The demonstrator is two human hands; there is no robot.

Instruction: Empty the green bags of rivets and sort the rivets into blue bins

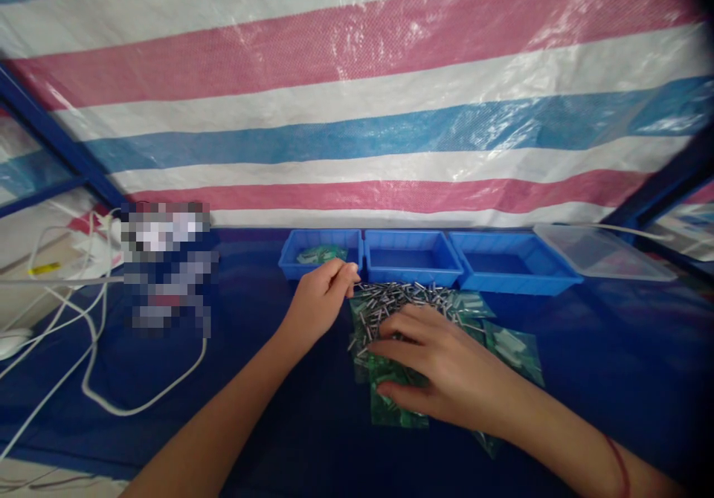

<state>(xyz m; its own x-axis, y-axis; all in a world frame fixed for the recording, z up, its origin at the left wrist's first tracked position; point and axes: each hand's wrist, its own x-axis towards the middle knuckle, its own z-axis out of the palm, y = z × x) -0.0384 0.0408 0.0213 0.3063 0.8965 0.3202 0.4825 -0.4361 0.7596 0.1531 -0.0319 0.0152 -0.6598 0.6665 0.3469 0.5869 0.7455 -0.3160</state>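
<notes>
My left hand (326, 293) is closed, thumb against curled fingers, just in front of the left blue bin; whatever it holds, if anything, is hidden. Over a heap of small metal pins (384, 299) my right hand (440, 360) reaches with its fingers apart, nearest to the heap and to a green-tinted plastic bag (399, 409) below it. I cannot tell whether the right fingertips touch the pins. More green plastic bags lie under and beside the heap, one with white pieces (510, 345) to the right of it.
Three blue bins stand in a row: the left bin (284, 260) holds green bags, beside the middle bin (413, 271) and right bin (521, 282). A clear plastic lid (608, 256) lies at the right. White cables (89, 379) loop across the left. Striped sheeting (357, 141) hangs behind.
</notes>
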